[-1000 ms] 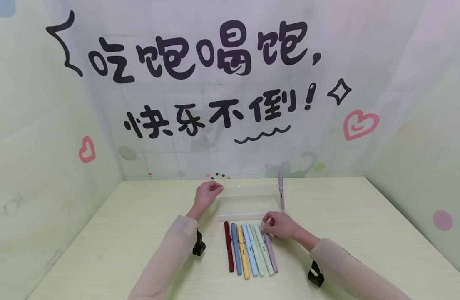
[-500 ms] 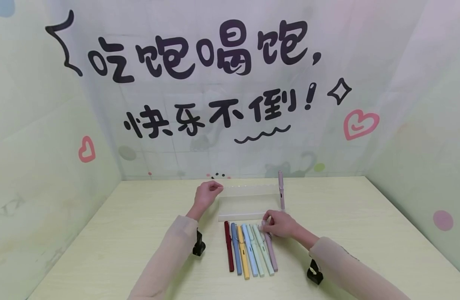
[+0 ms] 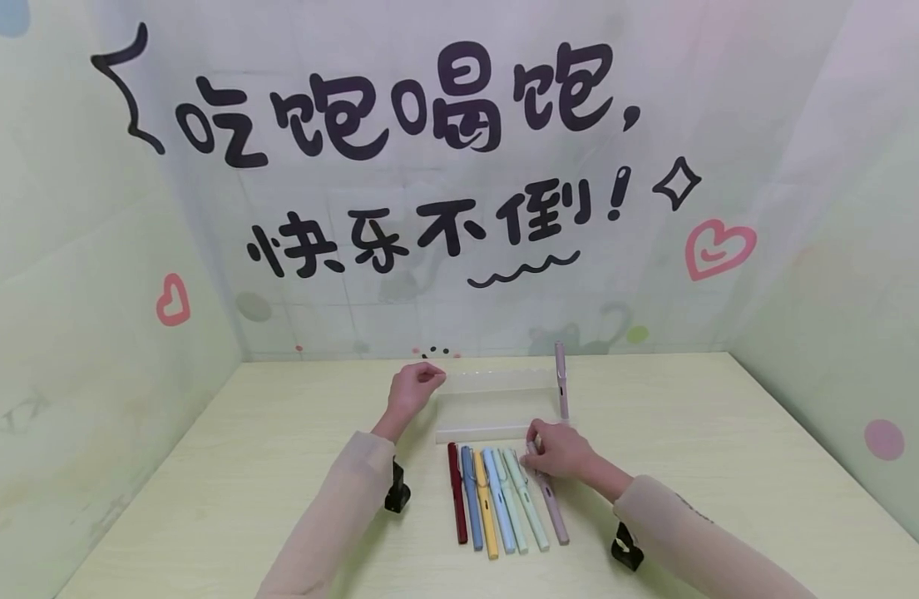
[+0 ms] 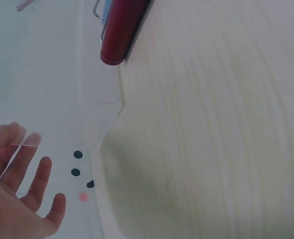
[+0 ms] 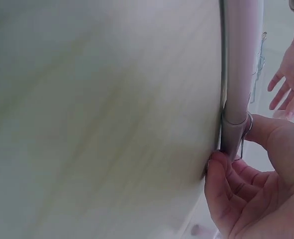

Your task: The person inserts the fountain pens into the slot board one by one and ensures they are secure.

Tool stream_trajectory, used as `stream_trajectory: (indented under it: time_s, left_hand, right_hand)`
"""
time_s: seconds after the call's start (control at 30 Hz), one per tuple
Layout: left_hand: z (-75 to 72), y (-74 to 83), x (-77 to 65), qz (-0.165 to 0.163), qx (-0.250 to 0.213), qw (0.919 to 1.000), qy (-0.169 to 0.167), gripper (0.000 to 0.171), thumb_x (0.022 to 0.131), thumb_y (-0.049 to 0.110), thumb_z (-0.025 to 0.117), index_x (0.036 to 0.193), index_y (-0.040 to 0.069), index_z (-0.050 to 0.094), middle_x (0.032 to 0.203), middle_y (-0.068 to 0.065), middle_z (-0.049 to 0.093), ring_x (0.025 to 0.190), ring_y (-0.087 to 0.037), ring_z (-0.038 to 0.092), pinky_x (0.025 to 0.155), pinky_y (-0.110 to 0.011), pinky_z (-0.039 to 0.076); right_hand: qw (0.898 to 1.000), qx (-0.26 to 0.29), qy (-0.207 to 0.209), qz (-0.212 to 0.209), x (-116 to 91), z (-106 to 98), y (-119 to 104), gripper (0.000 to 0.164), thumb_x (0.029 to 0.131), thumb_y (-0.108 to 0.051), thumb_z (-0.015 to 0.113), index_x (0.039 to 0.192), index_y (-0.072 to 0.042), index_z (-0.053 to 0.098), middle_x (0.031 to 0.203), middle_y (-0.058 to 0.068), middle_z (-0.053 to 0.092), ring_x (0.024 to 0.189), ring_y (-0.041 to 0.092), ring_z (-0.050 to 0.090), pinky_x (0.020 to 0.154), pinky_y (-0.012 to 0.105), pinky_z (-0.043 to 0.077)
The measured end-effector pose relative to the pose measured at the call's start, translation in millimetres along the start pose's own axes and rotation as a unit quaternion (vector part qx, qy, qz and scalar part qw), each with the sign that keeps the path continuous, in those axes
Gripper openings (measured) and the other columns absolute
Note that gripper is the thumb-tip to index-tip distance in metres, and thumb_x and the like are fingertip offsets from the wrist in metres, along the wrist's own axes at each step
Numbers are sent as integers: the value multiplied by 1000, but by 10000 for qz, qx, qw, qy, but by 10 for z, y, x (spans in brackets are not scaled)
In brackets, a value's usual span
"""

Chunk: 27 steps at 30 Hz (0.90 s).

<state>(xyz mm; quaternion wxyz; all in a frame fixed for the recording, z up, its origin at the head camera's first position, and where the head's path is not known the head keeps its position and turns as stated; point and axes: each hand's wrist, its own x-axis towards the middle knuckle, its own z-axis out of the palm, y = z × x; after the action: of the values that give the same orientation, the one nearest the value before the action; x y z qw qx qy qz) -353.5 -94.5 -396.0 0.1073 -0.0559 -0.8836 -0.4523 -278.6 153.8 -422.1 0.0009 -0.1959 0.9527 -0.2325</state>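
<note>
The held purple pen (image 3: 555,509) has just turned: its near end, which lay close beside the pale green pens (image 3: 526,501) half a second ago, has swung out toward 4 o'clock and leaves a gap there. That appears to free it from the row — the one pen now parted from its neighbours, and probably easier to handle singly. The right hand (image 3: 562,449), at 2 o'clock from the row's middle, pinches it at the far, clip end; whether it has left the table (image 3: 294,466) I cannot tell.

The left hand (image 3: 414,389), near 11 o'clock, keeps its place, thumb and finger pinching the left edge of the clear rack (image 3: 477,435), the other fingers spread. The rack sits at 12 o'clock from the row, and a standing purple pen (image 3: 561,378) rises upright at its right end, toward 1 o'clock. From the green pens toward 9 o'clock lie the light blue pen (image 3: 500,501), yellow pen (image 3: 486,507), blue pen (image 3: 471,503) and dark red pen (image 3: 457,495).

The backdrop (image 3: 317,320) carries bold black writing — 吃饱喝饱, over 快乐不倒! No brand or label is legible on pens or rack.
</note>
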Motion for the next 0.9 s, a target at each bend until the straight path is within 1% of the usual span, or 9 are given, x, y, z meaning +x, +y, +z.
stream_trajectory:
  time_s: [0.27, 0.43, 0.63, 0.83, 0.9]
  left_hand:
    - [1, 8, -9, -19, -9, 10000, 7, 14, 84, 17, 61, 89, 5, 67, 87, -6, 64, 84, -21, 59, 71, -35, 47]
    - [0, 18, -12, 46, -53, 10000, 17, 14, 84, 16, 61, 89, 4, 66, 87, -7, 64, 84, -22, 59, 71, -35, 47]
    - [4, 14, -4, 21, -126, 9999, 6, 14, 84, 16, 61, 90, 4, 66, 88, -7, 64, 85, -22, 59, 71, -35, 47]
    - [10, 3, -3, 12, -81, 10000, -21, 14, 84, 16, 60, 90, 4, 66, 89, -7, 64, 85, -22, 59, 71, -34, 47]
    - [12, -3, -2, -18, -102, 9999, -24, 14, 84, 16, 61, 90, 5, 66, 89, -7, 64, 86, -22, 59, 72, -34, 47]
  right_hand:
    - [9979, 639, 76, 45, 7, -42, 30, 14, 77, -11, 63, 85, -8, 52, 61, -3, 49, 50, 10, 44, 45, 25, 37]
    - [9940, 1067, 230, 117, 15, -90, 31, 14, 77, -9, 64, 87, -7, 53, 64, -2, 50, 53, 12, 46, 47, 26, 39]
    - [9896, 1347, 497, -21, 43, -145, 46, 17, 77, -10, 66, 86, -7, 53, 64, -1, 50, 54, 12, 45, 49, 26, 39]
    - [9851, 1552, 715, -217, 59, -176, 58, 18, 78, -10, 66, 89, -4, 53, 66, 0, 52, 56, 13, 46, 50, 27, 39]
    - [9835, 1599, 814, -223, 63, -191, 55, 18, 78, -11, 66, 89, -4, 53, 66, 0, 52, 56, 13, 47, 50, 27, 39]
